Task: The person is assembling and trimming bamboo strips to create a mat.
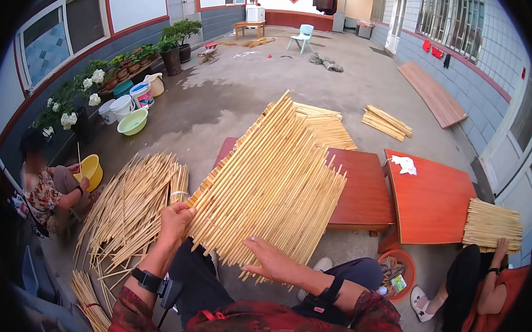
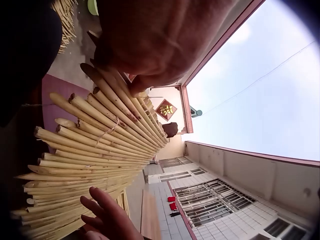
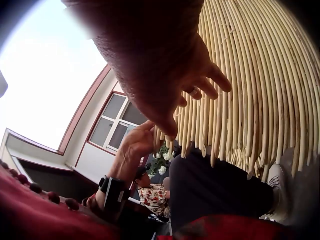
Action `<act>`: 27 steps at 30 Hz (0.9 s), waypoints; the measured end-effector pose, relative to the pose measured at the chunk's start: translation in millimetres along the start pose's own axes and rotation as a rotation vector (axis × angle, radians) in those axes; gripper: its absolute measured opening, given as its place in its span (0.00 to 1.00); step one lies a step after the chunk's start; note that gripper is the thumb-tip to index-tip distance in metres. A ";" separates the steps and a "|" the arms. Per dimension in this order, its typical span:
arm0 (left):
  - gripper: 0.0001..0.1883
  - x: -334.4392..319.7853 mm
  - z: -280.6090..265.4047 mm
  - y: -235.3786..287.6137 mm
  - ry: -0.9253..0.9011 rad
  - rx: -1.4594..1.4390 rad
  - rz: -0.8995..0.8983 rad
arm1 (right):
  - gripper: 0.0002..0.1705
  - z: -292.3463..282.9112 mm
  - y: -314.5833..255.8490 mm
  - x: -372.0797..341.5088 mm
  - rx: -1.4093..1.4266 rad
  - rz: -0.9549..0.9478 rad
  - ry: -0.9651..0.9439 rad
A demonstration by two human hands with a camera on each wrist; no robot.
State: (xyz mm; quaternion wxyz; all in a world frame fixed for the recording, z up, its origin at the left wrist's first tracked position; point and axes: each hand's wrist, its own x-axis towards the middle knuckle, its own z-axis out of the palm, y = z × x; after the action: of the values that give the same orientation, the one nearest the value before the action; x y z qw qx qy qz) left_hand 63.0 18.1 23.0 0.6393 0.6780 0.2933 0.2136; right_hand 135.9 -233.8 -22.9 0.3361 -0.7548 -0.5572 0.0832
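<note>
A mat of pale stalks tied side by side [image 1: 271, 190] slants up from the lap toward a dark red table. My left hand [image 1: 176, 222] pinches its lower left corner, thumb and fingers round the edge stalks; in the left wrist view this hand [image 2: 150, 45] covers part of the edge. Near the uneven lower ends is my right hand [image 1: 273, 261], fingers extended and spread. The right wrist view shows the right hand [image 3: 175, 85] over the stalks [image 3: 250, 75], fingers loosely bent; whether it touches them is hard to tell.
Loose stalks [image 1: 129, 201] lie on the ground at left, near a seated person [image 1: 48, 196]. An orange-red table [image 1: 430, 198] stands at right, with an orange basin [image 1: 413, 276] below and another person's stalk mat [image 1: 491, 226] beside it. More stalks [image 1: 387, 122] lie beyond.
</note>
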 end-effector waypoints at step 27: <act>0.12 -40.2 -11.0 -2.0 -0.178 0.161 0.022 | 0.07 -24.6 -9.2 130.2 -0.172 -0.603 0.214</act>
State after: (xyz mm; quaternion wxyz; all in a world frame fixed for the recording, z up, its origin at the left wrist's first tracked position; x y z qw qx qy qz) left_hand 25.8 -0.7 25.4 0.6040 0.7466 0.2438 0.1355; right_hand 188.5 -125.9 33.7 0.3374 -0.5858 -0.7220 -0.1472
